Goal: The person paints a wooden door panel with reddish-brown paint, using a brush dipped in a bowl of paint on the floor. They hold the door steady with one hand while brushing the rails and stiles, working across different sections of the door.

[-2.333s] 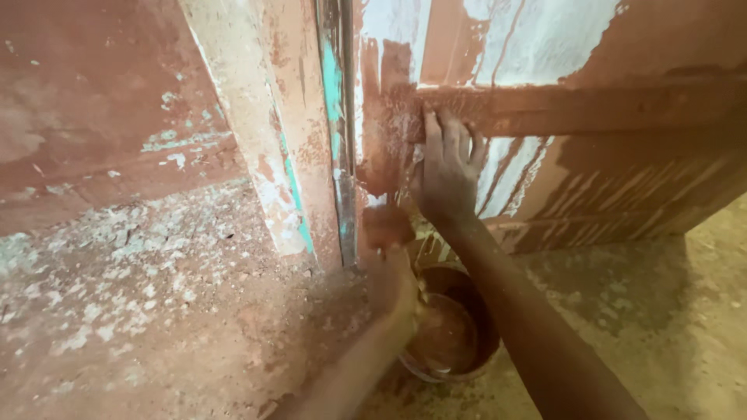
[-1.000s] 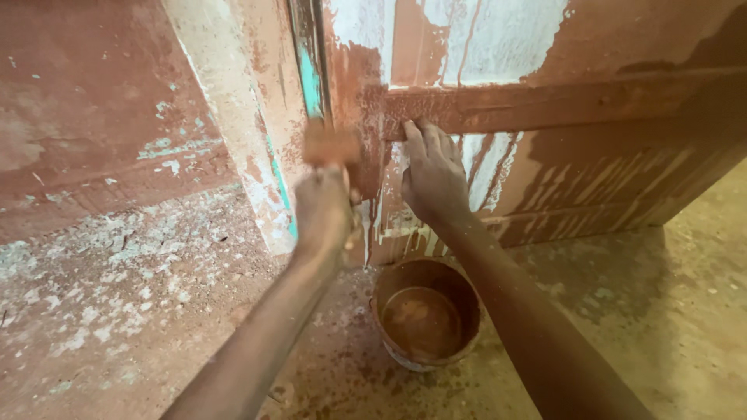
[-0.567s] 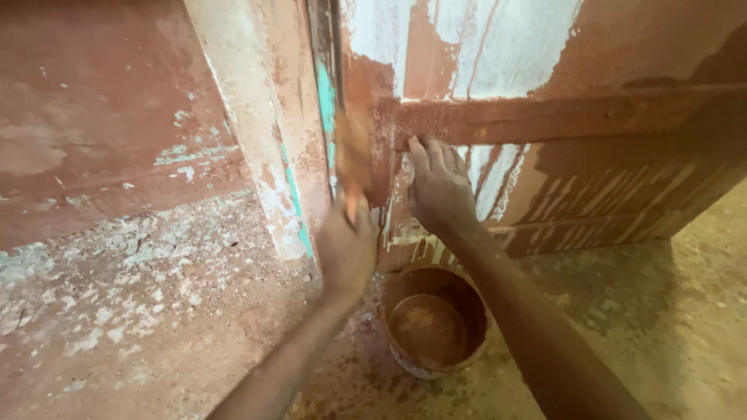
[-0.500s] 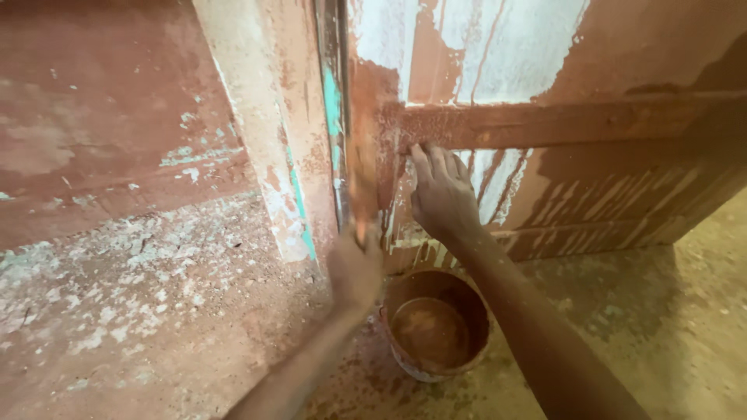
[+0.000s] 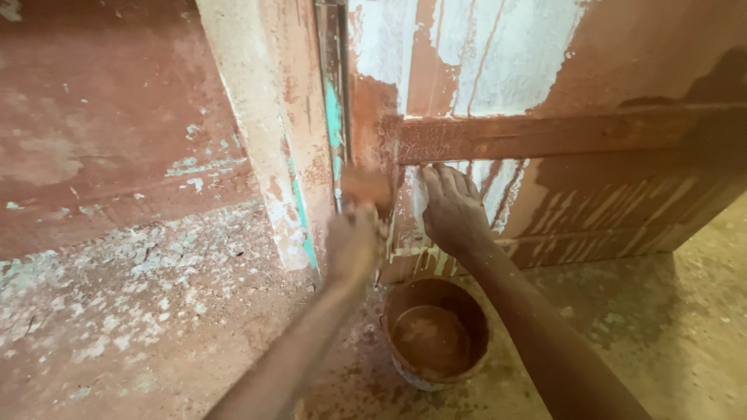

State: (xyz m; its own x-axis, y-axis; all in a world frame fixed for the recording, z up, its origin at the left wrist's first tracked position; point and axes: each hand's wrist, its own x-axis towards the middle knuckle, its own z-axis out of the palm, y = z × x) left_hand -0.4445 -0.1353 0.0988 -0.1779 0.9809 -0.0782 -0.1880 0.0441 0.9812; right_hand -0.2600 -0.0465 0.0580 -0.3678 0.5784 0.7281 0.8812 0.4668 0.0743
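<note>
Head view, looking down at the foot of a door [image 5: 591, 155]. The left hand [image 5: 352, 247] is closed around a brush [image 5: 367, 189] loaded with reddish-brown paint; motion blur hides its handle and exact shape. The brush head sits against the door's left edge, just below the left end of the horizontal rail [image 5: 560, 134]. The door is old and whitish, patchily covered: solid brown on the rail and the right part, streaky strokes with white showing through on the lower panel, long drips above. The right hand [image 5: 453, 208] lies flat and open on the lower panel just under the rail, fingers spread upward, holding nothing.

On the floor [image 5: 669, 327] directly below both hands stands a round bucket [image 5: 436, 336], smeared brown outside, with brown paint in its bottom. It is close to the door's bottom edge. Left of the door rises a pale door frame [image 5: 272, 140] with flaking turquoise along its edge, then a reddish wall [image 5: 109, 124]. Floor to the right of the bucket lies open; to the left it is strewn with pale paint flakes.
</note>
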